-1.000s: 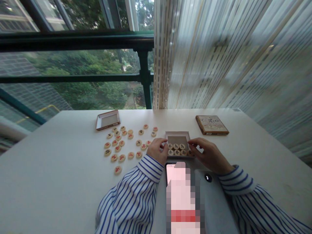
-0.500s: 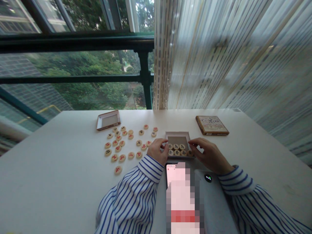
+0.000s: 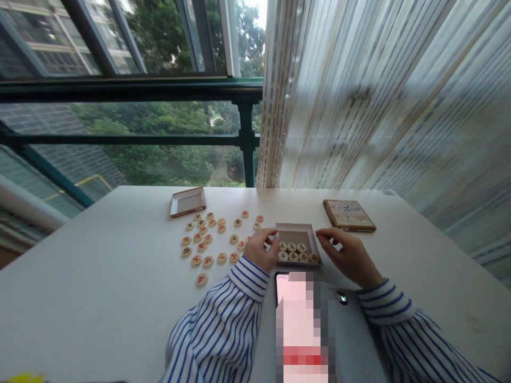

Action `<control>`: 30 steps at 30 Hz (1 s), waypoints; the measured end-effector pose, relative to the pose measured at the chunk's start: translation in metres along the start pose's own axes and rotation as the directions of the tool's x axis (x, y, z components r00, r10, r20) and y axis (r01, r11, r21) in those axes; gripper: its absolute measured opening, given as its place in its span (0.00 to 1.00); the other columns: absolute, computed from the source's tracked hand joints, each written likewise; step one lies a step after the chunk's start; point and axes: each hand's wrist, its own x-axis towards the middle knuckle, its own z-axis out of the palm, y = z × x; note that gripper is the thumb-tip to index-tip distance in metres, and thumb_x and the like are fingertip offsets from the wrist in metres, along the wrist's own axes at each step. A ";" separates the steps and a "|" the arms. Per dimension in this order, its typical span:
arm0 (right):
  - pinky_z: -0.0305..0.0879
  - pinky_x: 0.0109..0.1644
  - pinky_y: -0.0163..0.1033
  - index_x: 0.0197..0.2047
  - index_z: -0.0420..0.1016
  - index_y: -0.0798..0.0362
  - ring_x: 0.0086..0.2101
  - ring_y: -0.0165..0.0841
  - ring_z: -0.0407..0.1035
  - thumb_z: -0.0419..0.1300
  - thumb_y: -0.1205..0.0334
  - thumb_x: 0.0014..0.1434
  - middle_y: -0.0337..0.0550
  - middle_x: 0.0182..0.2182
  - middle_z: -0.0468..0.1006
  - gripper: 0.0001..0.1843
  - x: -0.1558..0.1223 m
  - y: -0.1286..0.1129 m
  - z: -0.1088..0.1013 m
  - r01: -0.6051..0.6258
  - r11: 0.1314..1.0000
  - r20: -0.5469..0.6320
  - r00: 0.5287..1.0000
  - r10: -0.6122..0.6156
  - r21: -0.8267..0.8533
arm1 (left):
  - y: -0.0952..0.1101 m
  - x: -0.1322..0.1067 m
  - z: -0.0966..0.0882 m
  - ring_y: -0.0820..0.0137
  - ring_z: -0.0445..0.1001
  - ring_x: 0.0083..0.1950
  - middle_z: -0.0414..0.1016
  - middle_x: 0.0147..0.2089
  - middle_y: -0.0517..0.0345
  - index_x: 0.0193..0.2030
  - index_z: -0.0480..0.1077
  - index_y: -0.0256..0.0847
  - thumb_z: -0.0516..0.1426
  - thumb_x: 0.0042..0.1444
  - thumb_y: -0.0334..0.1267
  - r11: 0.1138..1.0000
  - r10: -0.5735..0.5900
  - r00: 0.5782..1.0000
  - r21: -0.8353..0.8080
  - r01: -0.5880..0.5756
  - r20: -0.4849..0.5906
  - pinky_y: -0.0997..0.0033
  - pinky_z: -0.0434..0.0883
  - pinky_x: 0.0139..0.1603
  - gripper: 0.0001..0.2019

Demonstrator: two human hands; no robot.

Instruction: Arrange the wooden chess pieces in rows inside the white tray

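A shallow cardboard box [image 3: 295,226] stands before me, holding two rows of round wooden xiangqi pieces [image 3: 293,257] along its near side. At its left wall is my left hand [image 3: 261,249], thumb and index finger bent around the edge. My right hand [image 3: 343,252] hovers just beside the right wall, its thumb and index tips drawn together with nothing visible between them. More xiangqi pieces [image 3: 208,261], marked red or black, lie scattered on the table to the left, a few partly hidden by my left hand.
The box lid [image 3: 188,202] lies open side up at the back left. A flat printed box [image 3: 349,215] rests at the back right. Close to me are a phone [image 3: 281,290], its screen partly blurred, and a grey device [image 3: 355,330] on the white table [image 3: 99,298].
My right fingertips have shifted slightly outward from the box's right wall and drawn together. My left hand stays at the left wall. The camera view has tilted a little.
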 end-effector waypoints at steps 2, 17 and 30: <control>0.64 0.28 0.34 0.38 0.71 0.54 0.29 0.31 0.67 0.53 0.60 0.56 0.43 0.30 0.75 0.10 0.004 -0.004 -0.001 0.016 1.000 0.002 1.000 -0.016 0.003 | 0.002 0.002 -0.006 0.76 0.69 0.28 0.74 0.33 0.56 0.37 0.71 0.37 0.54 0.48 0.31 1.000 0.003 1.000 -0.004 -0.003 0.002 0.78 0.66 0.25 0.09; 0.63 0.41 0.39 0.39 0.72 0.55 0.35 0.33 0.69 0.51 0.65 0.57 0.45 0.34 0.76 0.10 0.053 -0.058 0.016 0.268 0.962 0.195 0.948 -0.253 -0.052 | -0.025 0.040 -0.075 0.69 0.73 0.37 0.75 0.40 0.52 0.42 0.71 0.36 0.55 0.49 0.36 0.935 -0.141 0.955 0.351 0.042 0.262 0.67 0.70 0.42 0.14; 0.60 0.41 0.37 0.41 0.72 0.54 0.37 0.33 0.68 0.50 0.64 0.58 0.47 0.35 0.76 0.12 0.072 -0.085 0.047 0.437 0.876 0.436 0.842 -0.317 -0.205 | -0.066 0.030 -0.091 0.65 0.71 0.45 0.74 0.44 0.52 0.44 0.70 0.38 0.54 0.49 0.34 0.878 -0.183 0.941 0.478 0.026 0.285 0.64 0.67 0.49 0.15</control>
